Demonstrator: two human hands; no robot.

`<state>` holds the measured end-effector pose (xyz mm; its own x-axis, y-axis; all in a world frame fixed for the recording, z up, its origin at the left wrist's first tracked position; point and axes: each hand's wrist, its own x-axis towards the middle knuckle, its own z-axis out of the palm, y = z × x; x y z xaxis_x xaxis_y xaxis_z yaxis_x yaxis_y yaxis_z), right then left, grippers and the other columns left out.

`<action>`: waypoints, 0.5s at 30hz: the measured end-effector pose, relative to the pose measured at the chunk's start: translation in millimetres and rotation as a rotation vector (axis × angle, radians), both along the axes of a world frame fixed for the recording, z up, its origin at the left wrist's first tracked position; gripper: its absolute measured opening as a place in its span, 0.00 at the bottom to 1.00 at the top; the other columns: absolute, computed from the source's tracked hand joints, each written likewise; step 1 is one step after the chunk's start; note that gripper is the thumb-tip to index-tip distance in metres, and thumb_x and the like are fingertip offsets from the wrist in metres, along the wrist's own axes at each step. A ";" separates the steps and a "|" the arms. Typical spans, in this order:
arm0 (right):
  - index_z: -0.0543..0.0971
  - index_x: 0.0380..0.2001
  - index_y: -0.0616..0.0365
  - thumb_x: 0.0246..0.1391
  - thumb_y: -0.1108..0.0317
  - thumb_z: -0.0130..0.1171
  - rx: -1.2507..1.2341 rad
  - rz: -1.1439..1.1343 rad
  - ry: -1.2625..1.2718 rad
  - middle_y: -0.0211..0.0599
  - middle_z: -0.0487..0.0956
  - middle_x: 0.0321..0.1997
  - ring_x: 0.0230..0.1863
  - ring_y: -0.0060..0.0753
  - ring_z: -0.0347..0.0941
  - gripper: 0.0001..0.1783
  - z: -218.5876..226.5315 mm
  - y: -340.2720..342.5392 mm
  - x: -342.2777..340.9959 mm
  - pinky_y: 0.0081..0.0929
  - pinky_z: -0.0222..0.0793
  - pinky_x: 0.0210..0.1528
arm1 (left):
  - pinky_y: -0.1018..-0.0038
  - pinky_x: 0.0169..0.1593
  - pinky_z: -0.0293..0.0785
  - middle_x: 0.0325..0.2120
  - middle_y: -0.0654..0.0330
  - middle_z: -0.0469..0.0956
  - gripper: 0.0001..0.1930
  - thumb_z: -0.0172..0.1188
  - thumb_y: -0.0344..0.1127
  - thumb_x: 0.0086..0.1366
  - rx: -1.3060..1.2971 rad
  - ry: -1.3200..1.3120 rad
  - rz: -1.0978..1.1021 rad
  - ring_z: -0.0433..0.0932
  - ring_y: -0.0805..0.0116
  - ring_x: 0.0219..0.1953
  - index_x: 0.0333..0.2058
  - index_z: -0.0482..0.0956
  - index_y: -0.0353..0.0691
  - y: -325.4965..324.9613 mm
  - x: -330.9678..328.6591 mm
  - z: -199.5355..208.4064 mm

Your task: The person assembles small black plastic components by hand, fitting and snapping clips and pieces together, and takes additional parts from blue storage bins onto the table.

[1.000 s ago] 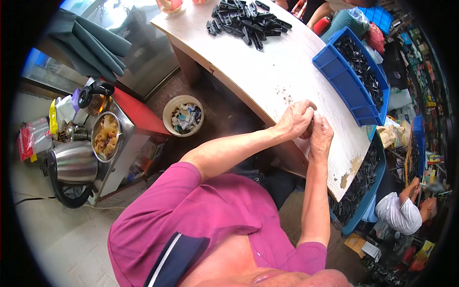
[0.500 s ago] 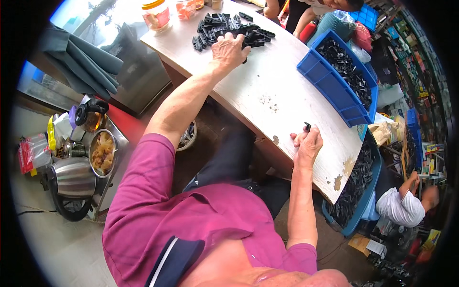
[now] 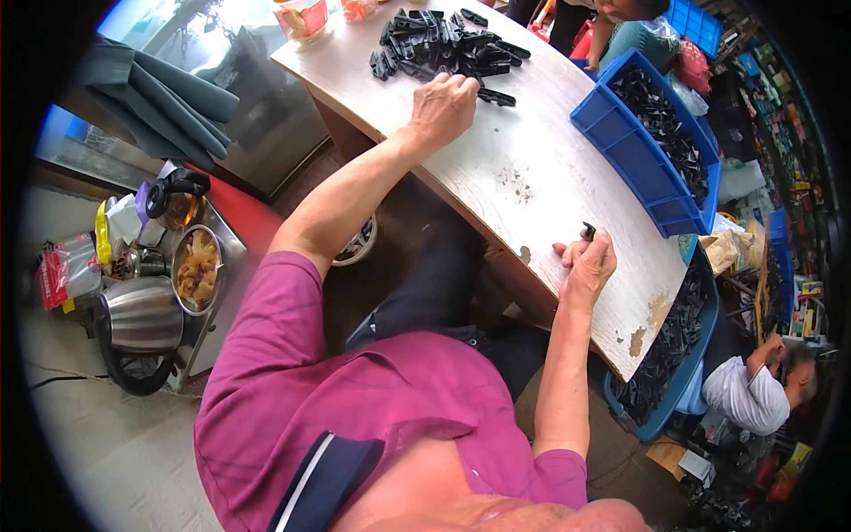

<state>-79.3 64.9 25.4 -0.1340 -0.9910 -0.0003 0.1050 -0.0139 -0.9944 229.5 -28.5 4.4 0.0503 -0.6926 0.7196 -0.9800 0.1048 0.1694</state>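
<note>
From where I stand, what counts is the short gap around the left hand (image 3: 443, 111), which is reaching out over the pale table (image 3: 567, 160) at the near edge of a pile of black pieces (image 3: 448, 43). The heap lies just beyond its knuckles, jumbled, with the pieces' long sides pointing every which way. One loose black piece (image 3: 498, 97) lies apart from the heap, right beside the fingertips on their right, its long axis running mostly left to right and dipping toward the person at the far end. The left fingers are bent and bunched with their tips turned down, and the back of the hand hides them, so I can't tell whether they grip that piece or only rest next to it. The right hand (image 3: 589, 270) is well apart from all this, down by the table's near edge and much farther from the heap. Its thumb and forefinger pinch a small black piece (image 3: 589, 230), which pokes up past their tips, while the other fingers are curled loosely. Beyond the right hand a blue crate (image 3: 620, 158) stands on the table's far side, filled with more dark pieces.
</note>
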 end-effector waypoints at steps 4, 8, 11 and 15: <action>0.72 0.29 0.60 0.65 0.52 0.47 0.011 -0.006 0.001 0.22 0.57 0.10 0.13 0.19 0.55 0.21 2.1 -0.4 0.7 0.30 0.75 0.27 | 0.65 0.35 0.75 0.27 0.61 0.81 0.06 0.59 0.29 0.56 0.030 -0.033 -0.086 0.78 0.60 0.32 0.34 0.79 0.43 9.4 -4.5 -1.2; 0.72 0.29 0.60 0.65 0.52 0.47 0.005 -0.014 0.004 0.22 0.57 0.10 0.13 0.18 0.55 0.21 1.0 0.3 1.6 0.30 0.75 0.27 | 0.64 0.42 0.72 0.32 0.63 0.82 0.10 0.60 0.29 0.54 -0.062 -0.048 -0.145 0.77 0.62 0.39 0.37 0.81 0.44 9.5 -14.8 3.5; 0.72 0.29 0.60 0.65 0.52 0.47 -0.004 -0.008 0.011 0.22 0.57 0.11 0.13 0.18 0.55 0.21 0.1 -0.1 1.0 0.30 0.75 0.27 | 0.63 0.46 0.69 0.36 0.63 0.81 0.11 0.60 0.30 0.55 -0.089 -0.070 -0.178 0.76 0.61 0.42 0.38 0.82 0.45 1.8 -27.7 12.4; 0.71 0.28 0.60 0.65 0.54 0.47 -0.010 -0.012 -0.004 0.22 0.59 0.10 0.12 0.16 0.56 0.20 0.3 -1.5 -0.1 0.28 0.76 0.24 | 0.62 0.47 0.66 0.35 0.62 0.82 0.11 0.57 0.30 0.58 0.186 -0.177 -0.183 0.76 0.62 0.43 0.40 0.82 0.42 -16.2 -33.8 7.4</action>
